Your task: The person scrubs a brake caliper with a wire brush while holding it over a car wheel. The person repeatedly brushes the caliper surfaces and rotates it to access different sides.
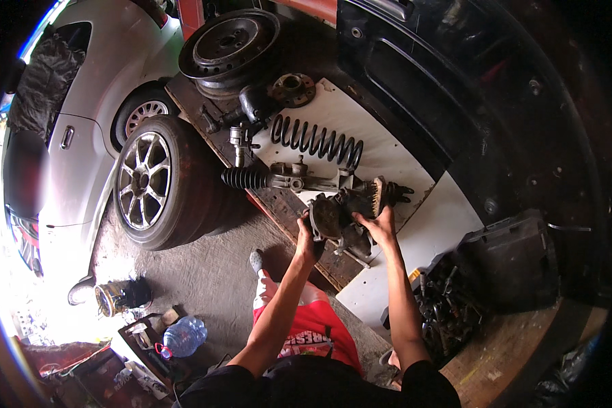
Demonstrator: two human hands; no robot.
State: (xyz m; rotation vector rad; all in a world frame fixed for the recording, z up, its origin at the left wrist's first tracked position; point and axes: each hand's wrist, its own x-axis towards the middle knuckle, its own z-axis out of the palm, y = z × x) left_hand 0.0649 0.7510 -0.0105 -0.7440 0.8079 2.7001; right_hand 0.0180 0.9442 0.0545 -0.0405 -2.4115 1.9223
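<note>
A dark, grimy round metal car part (pixel 328 219) rests at the near edge of the workbench. My left hand (pixel 307 238) is closed round its left side. In my right hand (pixel 381 223) is a scrubbing brush (pixel 379 194) with pale bristles, held upright at the part's right side. The right thumb points toward the metal part; I cannot tell whether it touches. Just beyond lies a steering rack (pixel 296 182) with a black ribbed rubber boot (pixel 245 178). A black coil spring (pixel 316 141) lies behind the rack.
A steel wheel rim (pixel 228 44) and a wheel hub (pixel 294 90) sit at the bench's far end. Left stands a tyre with a spoked wheel (pixel 145 180), near a silver car (pixel 92 88). A toolbox of tools (pixel 449 299) is at right. A water bottle (pixel 185 336) is lower left.
</note>
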